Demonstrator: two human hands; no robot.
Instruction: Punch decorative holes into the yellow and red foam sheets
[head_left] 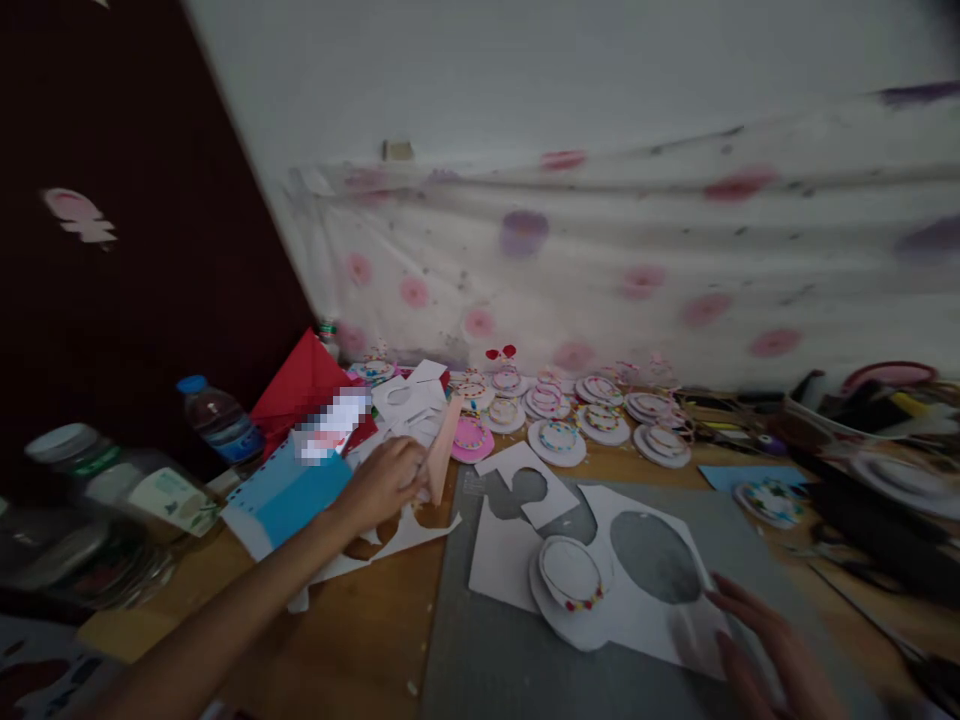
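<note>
My left hand (394, 482) reaches into a pile of paper scraps, its fingers curled closed at a pale pink sheet (444, 455) that stands on edge. Cut white paper (416, 535) lies under that hand. On the right, my right hand (772, 640) has its fingers apart and touches the right edge of a white card sheet (637, 625) with a large oval hole. A small white paper hat (566, 575), its crown ringed by a band with red and yellow beads, sits over the sheet's left part. Another cut white piece (529, 485) lies behind it.
Several small decorated paper hats (556, 440) stand along the back. A grey cutting mat (480, 640) lies under the card. Bottles (127, 480), a blue folder (304, 500) and red paper (296, 385) occupy the left. Scissors (862, 600) and a tool basket (832, 420) are on the right.
</note>
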